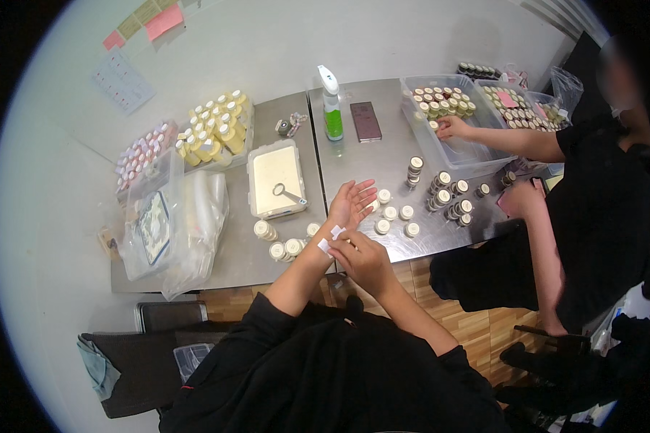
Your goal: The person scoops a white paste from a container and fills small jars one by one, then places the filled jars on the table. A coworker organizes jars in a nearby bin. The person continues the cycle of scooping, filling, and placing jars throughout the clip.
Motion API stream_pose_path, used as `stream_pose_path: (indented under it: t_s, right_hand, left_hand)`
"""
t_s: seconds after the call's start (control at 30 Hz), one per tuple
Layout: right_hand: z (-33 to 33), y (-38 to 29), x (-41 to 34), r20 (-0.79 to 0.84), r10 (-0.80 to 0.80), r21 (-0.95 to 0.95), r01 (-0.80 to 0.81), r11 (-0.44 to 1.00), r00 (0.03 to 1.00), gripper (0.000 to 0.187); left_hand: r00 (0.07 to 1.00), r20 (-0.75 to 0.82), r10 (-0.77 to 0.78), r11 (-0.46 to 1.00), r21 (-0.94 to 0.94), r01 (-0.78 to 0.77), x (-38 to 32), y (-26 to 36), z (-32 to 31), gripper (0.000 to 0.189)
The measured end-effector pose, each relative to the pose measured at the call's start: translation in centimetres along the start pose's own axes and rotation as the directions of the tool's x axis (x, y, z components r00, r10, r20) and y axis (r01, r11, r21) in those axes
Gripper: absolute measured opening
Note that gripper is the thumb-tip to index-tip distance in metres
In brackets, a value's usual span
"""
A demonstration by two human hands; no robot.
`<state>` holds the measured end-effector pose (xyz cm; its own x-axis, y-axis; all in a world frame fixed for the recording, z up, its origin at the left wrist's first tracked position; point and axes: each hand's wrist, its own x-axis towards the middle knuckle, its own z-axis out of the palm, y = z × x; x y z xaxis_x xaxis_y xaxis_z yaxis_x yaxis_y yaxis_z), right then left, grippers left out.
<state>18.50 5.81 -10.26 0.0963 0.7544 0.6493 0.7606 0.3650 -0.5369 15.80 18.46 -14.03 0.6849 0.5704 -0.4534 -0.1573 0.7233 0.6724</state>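
Observation:
My left hand is turned palm up above the table, fingers apart and holding nothing. Two small white stickers lie at its wrist, the upper sticker and the lower sticker. Thumb and fingertips of my right hand pinch the edge of the lower one against the wrist. Just beyond my left fingers stand several small jars with pale round lids. More lidded jars stand left of my forearm, partly hidden by it.
A co-worker's hand touches a jar in a clear plastic bin. Stacked jars stand right of centre. Behind are a tub of cream-coloured contents with a small handled ring tool, a spray bottle, a phone-like slab and yellow bottles.

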Motion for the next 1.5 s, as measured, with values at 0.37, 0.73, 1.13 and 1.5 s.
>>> stream_pose_path:
  t_s: [0.37, 0.73, 1.13, 1.5]
  right_hand:
    - [-0.3, 0.7, 0.1, 0.110, -0.057, 0.087, 0.048, 0.995, 0.992, 0.013]
    - [-1.0, 1.9, 0.5, 0.216, -0.264, 0.076, 0.253, 0.964, 0.940, 0.018]
    - [-2.0, 1.2, 1.5, 0.424, 0.056, 0.335, -0.214, 0.918, 0.904, 0.010]
    - [0.3, -1.4, -1.4, 0.479, 0.583, 0.736, -0.662, 0.140, 0.656, 0.010]
  left_hand:
    - [1.000, -0.022, -0.005, 0.999, -0.047, 0.004, 0.0, 0.4, 0.1, 0.048]
    - [1.000, 0.025, 0.002, 0.996, -0.087, 0.001, 0.1, 0.4, -0.2, 0.046]
    - [1.000, 0.006, -0.013, 1.000, -0.018, 0.013, -0.2, 0.0, -0.7, 0.047]
    - [0.900, -0.062, 0.432, 0.869, 0.294, -0.398, -1.3, 1.7, 0.2, 0.046]
